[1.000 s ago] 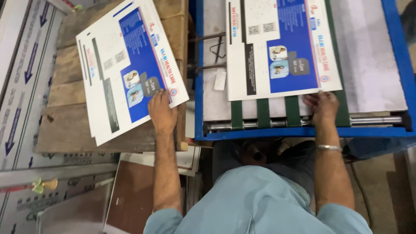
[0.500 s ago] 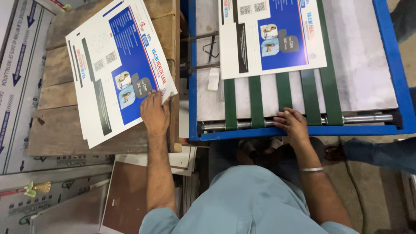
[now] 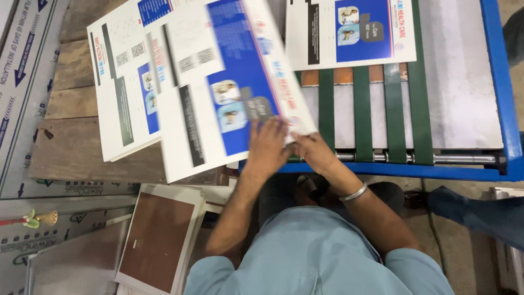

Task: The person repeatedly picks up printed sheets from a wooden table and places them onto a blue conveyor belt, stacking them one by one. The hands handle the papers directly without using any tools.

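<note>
At blue conveyor table (image 3: 505, 109) edge: left hand (image 3: 267, 148), right hand (image 3: 314, 153) pinching printed sheet (image 3: 229, 93) corner. Mid-transfer, judged. Next: swing toward 10 o'clock, square onto stack (image 3: 123, 93).

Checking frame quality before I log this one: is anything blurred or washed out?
Head view: the printed sheet held by both hands is motion-blurred, as is the left hand; the stack on the pallet and the belt table stay sharp; lighting even, no strong glare.
</note>
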